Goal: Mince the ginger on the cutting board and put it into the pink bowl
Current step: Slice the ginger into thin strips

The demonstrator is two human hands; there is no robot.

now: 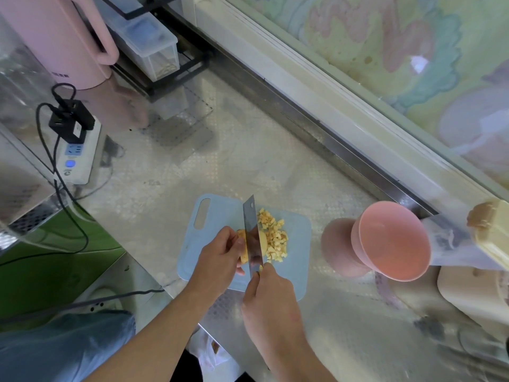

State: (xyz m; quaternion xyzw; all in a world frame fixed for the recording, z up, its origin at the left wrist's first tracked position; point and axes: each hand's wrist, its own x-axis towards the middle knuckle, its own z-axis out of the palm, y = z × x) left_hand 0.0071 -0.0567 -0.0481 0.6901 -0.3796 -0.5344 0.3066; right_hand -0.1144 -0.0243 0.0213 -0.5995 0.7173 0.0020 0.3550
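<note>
Our left hand (220, 253) pinches the uncut ginger (261, 241) on the cutting board (298, 244); our right hand (268, 296) grips the knife (252, 230). Ginger seems firm, fibrous, slippery when cut, so we hold well left of the blade. The pink bowl (394, 244) sits right.

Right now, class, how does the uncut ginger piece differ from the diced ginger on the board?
The uncut ginger piece is one large lump; the diced ginger is many small cubes. The left hand holds the piece; the dice lie loose, right of the knife. Both are on the blue cutting board.
</note>
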